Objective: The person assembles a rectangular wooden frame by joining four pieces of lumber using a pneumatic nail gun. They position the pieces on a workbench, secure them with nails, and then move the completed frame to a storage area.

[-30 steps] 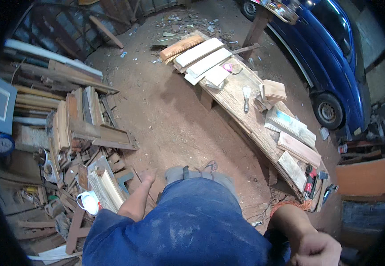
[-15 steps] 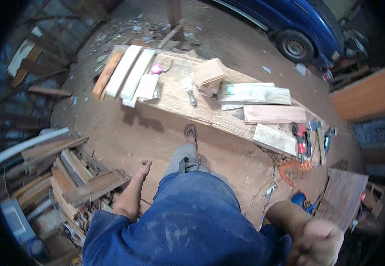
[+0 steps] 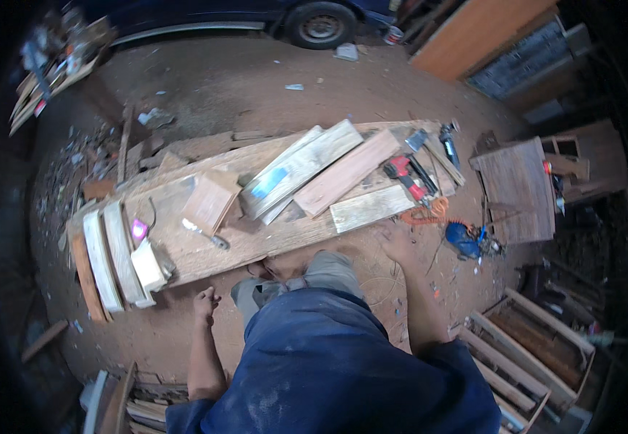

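Head view swings hard here: across the last second the long workbench [image 3: 270, 217] has slid from the upper right of the picture to dead centre, and the blue car [image 3: 205, 14] has gone up to the top edge. So the person has turned and come square onto the bench, right up beside it now.

Right hand [image 3: 398, 242] has changed most. Half a second back it was a closed fist low at the person's side; now it's out front, fingers loosely spread, clamped on nothing, just beside the near edge of the pale plank [image 3: 370, 208] at the bench's front. Whether it touches the wood, I can't tell. My read: that plank is what it's going for.

Left hand [image 3: 206, 300] hangs low beside the leg, fingers loosely curled, empty, well short of the bench.

On the bench, 2 more long boards [image 3: 306, 168] lie angled beside the plank, a red power tool [image 3: 406, 173] sits toward the right end, and a small hand tool [image 3: 209, 236] lies nearer the left.
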A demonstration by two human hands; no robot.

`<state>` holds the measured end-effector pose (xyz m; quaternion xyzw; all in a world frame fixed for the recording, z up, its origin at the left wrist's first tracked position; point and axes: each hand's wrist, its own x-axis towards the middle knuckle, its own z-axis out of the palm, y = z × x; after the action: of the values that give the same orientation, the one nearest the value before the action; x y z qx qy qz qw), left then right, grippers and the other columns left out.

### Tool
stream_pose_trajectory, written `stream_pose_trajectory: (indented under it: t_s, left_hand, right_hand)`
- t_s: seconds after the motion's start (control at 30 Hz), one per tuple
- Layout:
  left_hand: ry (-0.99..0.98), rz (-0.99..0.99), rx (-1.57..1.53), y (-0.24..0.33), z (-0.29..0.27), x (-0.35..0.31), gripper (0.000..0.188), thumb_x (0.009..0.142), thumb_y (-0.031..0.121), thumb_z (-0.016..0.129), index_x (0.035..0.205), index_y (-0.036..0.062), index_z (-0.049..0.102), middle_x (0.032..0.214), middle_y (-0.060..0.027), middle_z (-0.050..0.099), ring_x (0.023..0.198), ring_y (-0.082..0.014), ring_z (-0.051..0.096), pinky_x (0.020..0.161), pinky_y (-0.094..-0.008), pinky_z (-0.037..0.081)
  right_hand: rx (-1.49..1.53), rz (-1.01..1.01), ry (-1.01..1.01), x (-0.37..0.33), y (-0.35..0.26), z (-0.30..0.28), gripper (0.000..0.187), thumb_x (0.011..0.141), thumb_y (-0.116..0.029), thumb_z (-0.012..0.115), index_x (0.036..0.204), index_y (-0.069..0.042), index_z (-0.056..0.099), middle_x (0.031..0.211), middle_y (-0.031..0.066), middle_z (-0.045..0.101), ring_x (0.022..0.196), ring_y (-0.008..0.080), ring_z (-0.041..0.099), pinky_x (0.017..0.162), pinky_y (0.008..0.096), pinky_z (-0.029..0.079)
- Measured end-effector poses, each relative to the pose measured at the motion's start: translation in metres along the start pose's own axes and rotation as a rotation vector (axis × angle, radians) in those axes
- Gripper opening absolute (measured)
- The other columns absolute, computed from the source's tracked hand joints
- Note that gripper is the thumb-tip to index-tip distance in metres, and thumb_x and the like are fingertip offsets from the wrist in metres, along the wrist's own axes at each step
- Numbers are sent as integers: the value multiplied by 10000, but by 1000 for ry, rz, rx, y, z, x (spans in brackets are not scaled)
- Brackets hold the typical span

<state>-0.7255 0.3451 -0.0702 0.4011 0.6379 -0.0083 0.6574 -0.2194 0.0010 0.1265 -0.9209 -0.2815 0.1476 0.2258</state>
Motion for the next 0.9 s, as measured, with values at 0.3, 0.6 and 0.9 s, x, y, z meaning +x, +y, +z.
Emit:
stream_pose_trajectory:
  t_s: [0.3,0.6,0.9]
  left_hand:
    - [175,-72,-9,18,23,-3,274,1002,387,652,1019,118,604,885,-32,675,786,-179,678,667,-355,497]
    - [215,-223,-59,-24,173,-96,377,1019,374,638,1238,74,570,1027,-73,706,899,-235,689,792,-407,529]
    - [169,-93,31,6,298,-166,320,1028,374,635,1207,109,620,1011,-20,700,874,-150,669,765,-341,491]
  right_hand:
    - [45,283,-26,91,100,-4,609,893,-292,753,1380,21,564,1258,260,654,1144,368,654,978,437,517]
    - [-315,118,-91,212,223,-10,714,827,-301,803,1388,27,508,1247,268,600,1194,438,581,1027,491,481]
    - [-254,-109,-151,230,258,-42,631,893,-259,732,1391,62,512,1223,282,594,1171,444,578,1011,494,484]
